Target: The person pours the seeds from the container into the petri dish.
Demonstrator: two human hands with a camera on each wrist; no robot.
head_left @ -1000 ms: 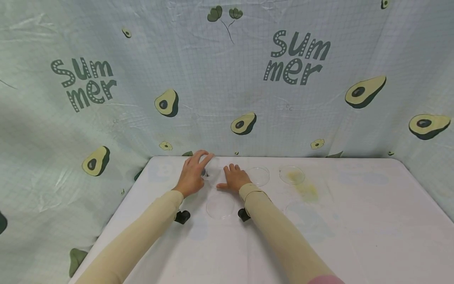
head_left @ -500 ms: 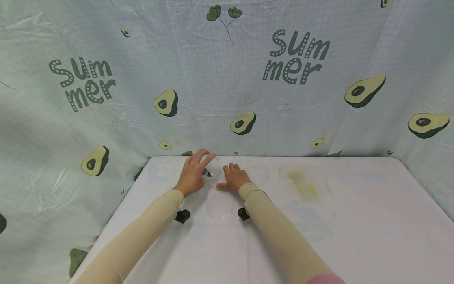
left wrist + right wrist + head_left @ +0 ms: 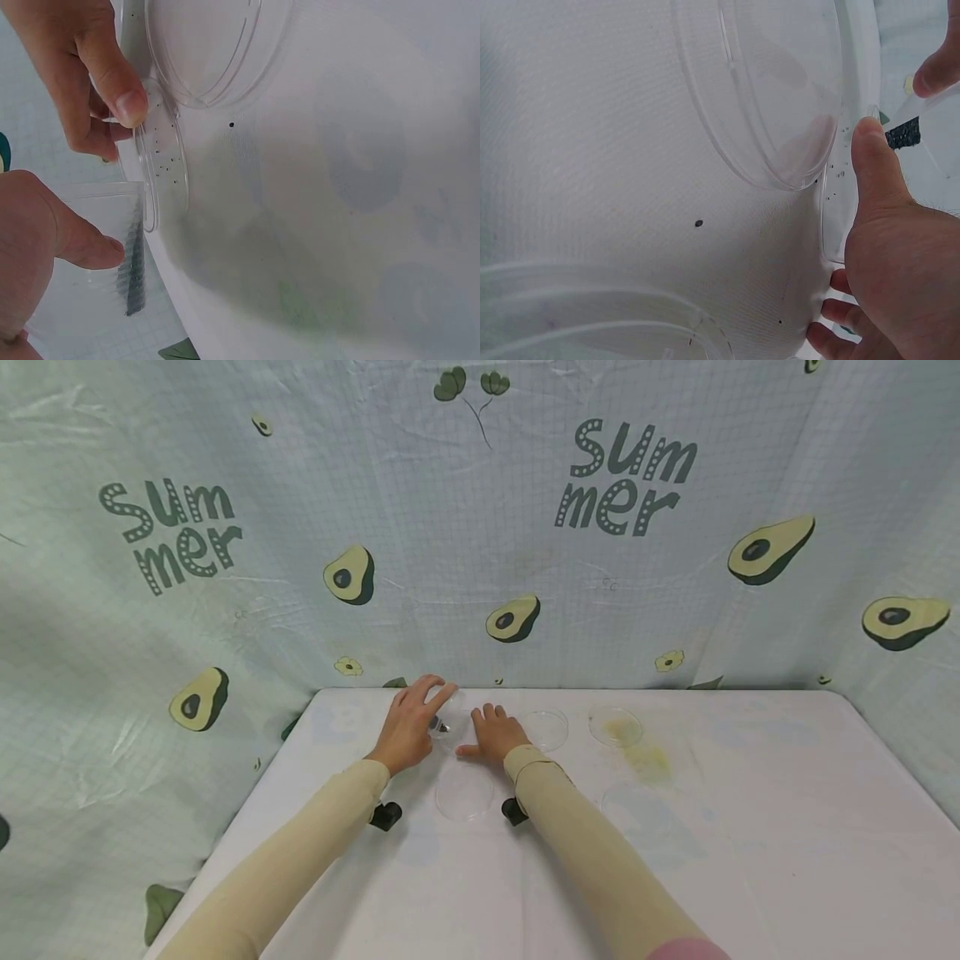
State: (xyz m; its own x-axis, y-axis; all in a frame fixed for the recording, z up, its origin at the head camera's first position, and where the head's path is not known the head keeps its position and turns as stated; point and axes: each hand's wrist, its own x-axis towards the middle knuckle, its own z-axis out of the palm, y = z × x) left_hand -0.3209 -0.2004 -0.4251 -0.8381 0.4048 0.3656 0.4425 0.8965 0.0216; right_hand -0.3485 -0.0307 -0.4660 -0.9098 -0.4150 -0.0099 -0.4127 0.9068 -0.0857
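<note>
At the far side of the table my left hand [image 3: 405,727] holds a clear container [image 3: 82,289] between thumb and fingers. It is tilted, and a band of small dark grains [image 3: 133,270] lies along its lower side. My right hand [image 3: 497,737] holds the rim of a clear shallow dish [image 3: 166,161], thumb on the near edge. Scattered dark specks lie in that dish, just beside the container. The right wrist view shows the right thumb [image 3: 874,161] on the rim and the dark grains close by. The container's exact shape is partly hidden by the left hand.
Other clear round dishes stand about: one nearer the body [image 3: 465,795], one right of the right hand [image 3: 546,732], and one farther right [image 3: 617,729]. A yellowish print [image 3: 651,767] shows on the white tablecloth [image 3: 780,827]. A few loose grains [image 3: 699,223] lie on the cloth.
A second ago the dark grains were mostly behind the left hand; they now show farther right, toward the container's end. Both hands stay almost in place.
</note>
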